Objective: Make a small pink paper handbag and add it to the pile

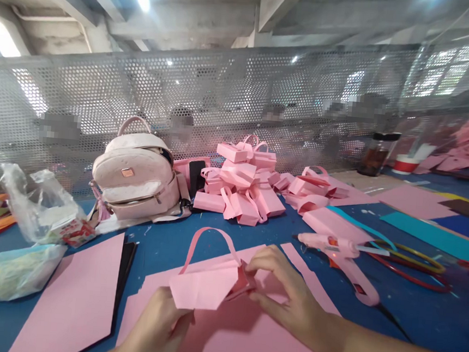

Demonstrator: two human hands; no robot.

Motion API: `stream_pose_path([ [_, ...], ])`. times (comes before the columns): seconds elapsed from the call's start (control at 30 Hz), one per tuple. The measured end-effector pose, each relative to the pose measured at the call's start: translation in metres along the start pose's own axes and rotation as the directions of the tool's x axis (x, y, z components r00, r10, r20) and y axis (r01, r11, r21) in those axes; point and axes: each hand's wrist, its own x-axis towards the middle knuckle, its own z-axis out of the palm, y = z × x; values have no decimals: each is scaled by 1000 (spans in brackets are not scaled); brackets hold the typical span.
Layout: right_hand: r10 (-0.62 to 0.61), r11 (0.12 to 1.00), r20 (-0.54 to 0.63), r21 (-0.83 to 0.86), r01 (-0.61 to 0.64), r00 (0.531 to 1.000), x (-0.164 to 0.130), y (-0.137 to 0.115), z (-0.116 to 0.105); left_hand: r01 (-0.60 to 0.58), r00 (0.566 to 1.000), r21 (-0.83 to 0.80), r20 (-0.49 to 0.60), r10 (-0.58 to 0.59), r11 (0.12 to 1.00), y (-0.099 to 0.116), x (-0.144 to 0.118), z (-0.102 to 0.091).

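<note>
I hold a small pink paper basket (204,285) with a looped paper handle above a pink sheet (245,336) on the blue table. My left hand (157,331) grips its lower left side from below. My right hand (289,296) pinches its right end, fingers curled on the folded edge. The basket is tilted, its handle arching up to the left.
A pile of finished pink paper baskets (242,185) lies behind, next to a pale pink backpack (136,175). A pink glue gun (335,245) and scissors (411,265) lie to the right. Plastic bags (30,207) and more pink sheets (74,299) are at left. A perforated metal screen (225,98) bounds the table.
</note>
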Motion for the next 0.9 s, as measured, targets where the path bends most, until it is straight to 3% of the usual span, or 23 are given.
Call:
stream_pose_path([
  [0.13, -79, 974, 7, -213, 79, 997, 0, -2, -2, -35, 999, -11, -9, 35, 999, 5, 11, -3],
  [0.23, -204, 913, -7, -362, 188, 979, 0, -4, -4, -83, 996, -54, 22, 84, 995, 9, 20, -6],
  [0.37, -340, 839, 5, -450, 306, 940, 0, -5, -6, -137, 990, -62, 4, 138, 989, 13, 25, -7],
  [0.5, -386, 836, -83, -453, 310, 919, -2, -4, -7, -144, 990, -14, -7, 144, 990, 13, 21, -7],
  [0.6, -396, 811, -72, -495, 312, 915, -2, -5, -8, -117, 992, 12, 42, 116, 993, 12, 18, -8],
  [0.73, -356, 754, 50, -574, 319, 933, 3, -7, -9, -133, 980, -47, 145, 138, 990, 12, 20, -10],
  [0.9, -244, 805, 115, -530, 268, 963, 4, -2, -8, -132, 970, -98, 192, 149, 986, 13, 22, -9],
])
